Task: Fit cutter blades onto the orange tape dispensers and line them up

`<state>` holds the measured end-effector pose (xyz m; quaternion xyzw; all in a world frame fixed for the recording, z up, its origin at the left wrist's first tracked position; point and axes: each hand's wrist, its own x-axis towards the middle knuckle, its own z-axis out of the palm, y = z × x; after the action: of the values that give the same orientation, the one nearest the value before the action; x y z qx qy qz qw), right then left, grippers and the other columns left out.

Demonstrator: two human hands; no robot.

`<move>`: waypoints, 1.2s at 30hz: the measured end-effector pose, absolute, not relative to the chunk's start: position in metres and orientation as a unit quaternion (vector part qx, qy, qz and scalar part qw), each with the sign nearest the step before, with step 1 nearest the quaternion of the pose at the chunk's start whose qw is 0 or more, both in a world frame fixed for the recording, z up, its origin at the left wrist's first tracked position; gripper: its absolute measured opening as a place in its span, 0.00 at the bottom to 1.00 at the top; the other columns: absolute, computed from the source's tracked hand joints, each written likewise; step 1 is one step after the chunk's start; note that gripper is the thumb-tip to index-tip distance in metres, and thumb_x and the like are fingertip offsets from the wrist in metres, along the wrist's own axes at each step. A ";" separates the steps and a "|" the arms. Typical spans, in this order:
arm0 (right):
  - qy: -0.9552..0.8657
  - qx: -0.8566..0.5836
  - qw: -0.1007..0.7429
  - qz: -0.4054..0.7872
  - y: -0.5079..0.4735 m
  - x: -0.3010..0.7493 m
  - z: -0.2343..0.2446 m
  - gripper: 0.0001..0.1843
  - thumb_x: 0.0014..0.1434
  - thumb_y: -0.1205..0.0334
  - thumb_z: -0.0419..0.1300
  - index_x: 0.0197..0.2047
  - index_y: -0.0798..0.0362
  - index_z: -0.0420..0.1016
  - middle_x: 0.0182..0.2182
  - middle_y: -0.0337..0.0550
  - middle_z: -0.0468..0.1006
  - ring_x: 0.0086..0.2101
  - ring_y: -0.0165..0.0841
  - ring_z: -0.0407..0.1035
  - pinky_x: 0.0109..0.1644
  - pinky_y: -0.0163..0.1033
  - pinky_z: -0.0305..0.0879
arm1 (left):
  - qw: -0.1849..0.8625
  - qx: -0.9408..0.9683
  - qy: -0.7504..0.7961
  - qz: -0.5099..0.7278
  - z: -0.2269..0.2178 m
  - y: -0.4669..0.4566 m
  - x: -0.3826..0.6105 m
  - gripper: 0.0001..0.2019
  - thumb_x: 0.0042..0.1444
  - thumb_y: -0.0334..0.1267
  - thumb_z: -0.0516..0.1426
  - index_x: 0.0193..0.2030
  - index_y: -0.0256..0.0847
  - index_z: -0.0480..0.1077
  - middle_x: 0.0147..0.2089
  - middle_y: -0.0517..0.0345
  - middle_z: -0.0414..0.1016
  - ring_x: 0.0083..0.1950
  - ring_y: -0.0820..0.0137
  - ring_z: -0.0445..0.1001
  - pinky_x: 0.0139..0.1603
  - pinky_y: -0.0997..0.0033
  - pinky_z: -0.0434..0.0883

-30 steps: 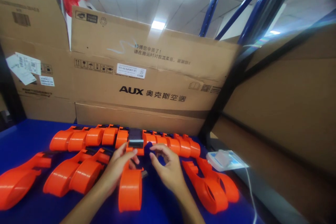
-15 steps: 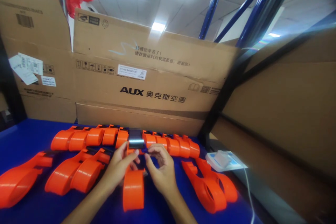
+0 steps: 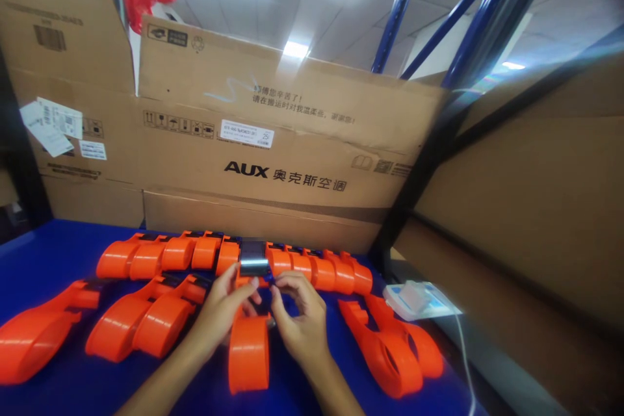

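Between my hands is an orange tape dispenser, its round hub towards me and its dark plate with a shiny metal strip at the far end. My left hand is closed on its left side, thumb on top near the strip. With thumb and fingertips, my right hand pinches a small dark blue part at the right end of the strip. The fingers partly hide the dispenser's middle. More orange dispensers lie close around: two left of my left arm and a pair right of my right hand.
Several orange dispensers stand in a row along the back of the blue table. Behind them rises a cardboard sheet. A clear plastic box and a white cable lie at the right edge, near a dark post.
My right hand, still pinching the blue part, has shifted very slightly down and right. The left hand keeps its hold on the dispenser, and the whole view has moved a little.
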<state>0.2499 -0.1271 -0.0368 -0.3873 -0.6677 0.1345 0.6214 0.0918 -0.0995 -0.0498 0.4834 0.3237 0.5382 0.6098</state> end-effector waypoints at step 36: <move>-0.612 -0.388 0.591 0.355 -0.124 0.266 -0.031 0.20 0.67 0.48 0.56 0.56 0.47 0.74 0.46 0.45 0.81 0.45 0.42 0.76 0.48 0.46 0.72 | 0.742 0.397 0.272 0.468 -0.034 -0.126 0.099 0.49 0.52 0.42 0.69 0.75 0.47 0.45 0.38 0.50 0.83 0.30 0.60 0.83 0.38 0.59 0.78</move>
<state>0.2660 -0.1239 -0.0306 -0.3876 -0.6124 0.3548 0.5907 0.0989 -0.1257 -0.0338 0.3965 0.2719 0.4677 0.7417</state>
